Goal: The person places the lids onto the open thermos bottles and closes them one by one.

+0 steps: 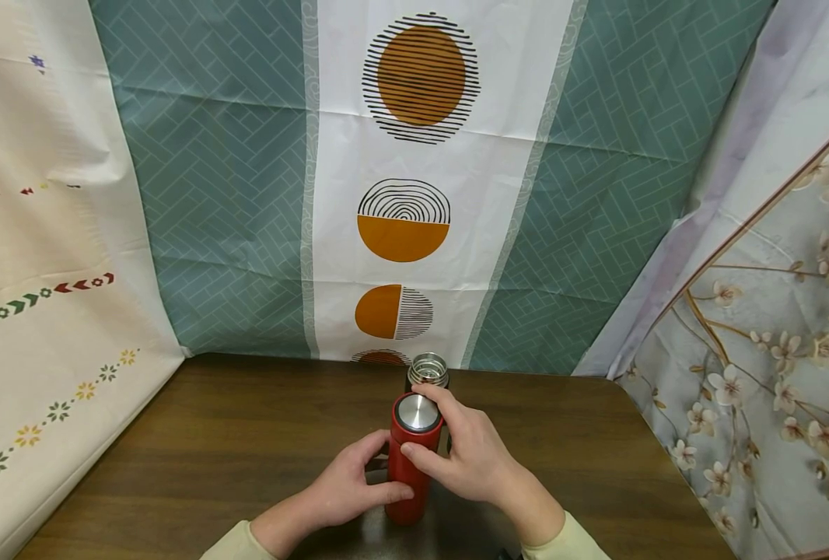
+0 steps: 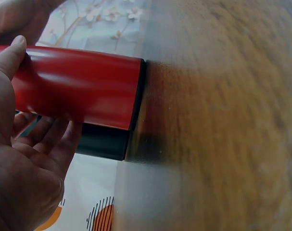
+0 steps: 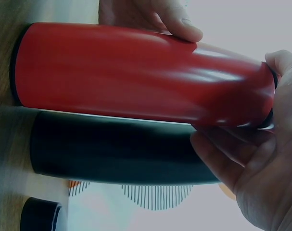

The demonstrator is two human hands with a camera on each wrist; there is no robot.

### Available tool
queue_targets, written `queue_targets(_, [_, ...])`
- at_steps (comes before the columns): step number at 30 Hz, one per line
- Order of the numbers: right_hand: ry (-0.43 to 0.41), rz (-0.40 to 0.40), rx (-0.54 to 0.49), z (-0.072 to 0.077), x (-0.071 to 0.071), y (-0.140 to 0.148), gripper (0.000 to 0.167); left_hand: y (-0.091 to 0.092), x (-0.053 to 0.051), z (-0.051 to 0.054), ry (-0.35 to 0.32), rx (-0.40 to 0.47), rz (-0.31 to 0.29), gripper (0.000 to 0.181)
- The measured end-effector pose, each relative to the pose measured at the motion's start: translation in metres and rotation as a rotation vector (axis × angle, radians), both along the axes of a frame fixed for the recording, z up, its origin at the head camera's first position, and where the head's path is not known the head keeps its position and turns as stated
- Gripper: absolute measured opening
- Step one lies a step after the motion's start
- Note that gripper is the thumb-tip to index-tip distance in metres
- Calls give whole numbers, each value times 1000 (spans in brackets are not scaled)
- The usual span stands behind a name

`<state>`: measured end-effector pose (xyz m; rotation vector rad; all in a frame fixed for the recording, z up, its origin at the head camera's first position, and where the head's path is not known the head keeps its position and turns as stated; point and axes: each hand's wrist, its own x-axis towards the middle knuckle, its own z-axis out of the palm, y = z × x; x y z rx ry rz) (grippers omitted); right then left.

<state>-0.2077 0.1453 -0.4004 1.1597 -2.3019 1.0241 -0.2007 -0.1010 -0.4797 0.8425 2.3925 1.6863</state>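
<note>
A red thermos flask [image 1: 407, 478] stands upright on the table, its lid [image 1: 417, 412] topped with a brushed steel disc. My left hand [image 1: 341, 482] holds the flask's body, thumb on the near side and fingers behind. Higher up, my right hand [image 1: 473, 447] grips it near the lid, fingers reaching round the top and thumb on the near side. Just behind stands a black thermos flask [image 3: 121, 149]; its steel mouth [image 1: 428, 369] is uncovered in the head view. In the right wrist view, a small black cap [image 3: 40, 215] sits on the table beyond the black flask.
The brown wooden table [image 1: 260, 420] extends to both sides of the flasks. A green and white patterned curtain [image 1: 218, 194] hangs at its back edge. Cream cloth [image 1: 50, 389] borders the left, and flowered cloth [image 1: 771, 373] the right.
</note>
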Motion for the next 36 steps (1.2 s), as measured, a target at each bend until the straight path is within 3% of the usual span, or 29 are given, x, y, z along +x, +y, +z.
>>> queue_targets(14, [62, -36, 2, 0, 1, -1, 67, 0, 0, -1, 5, 4, -5, 50])
queue_targets(36, [77, 25, 34, 0, -2, 1, 73, 0, -1, -2, 8, 12, -11, 52])
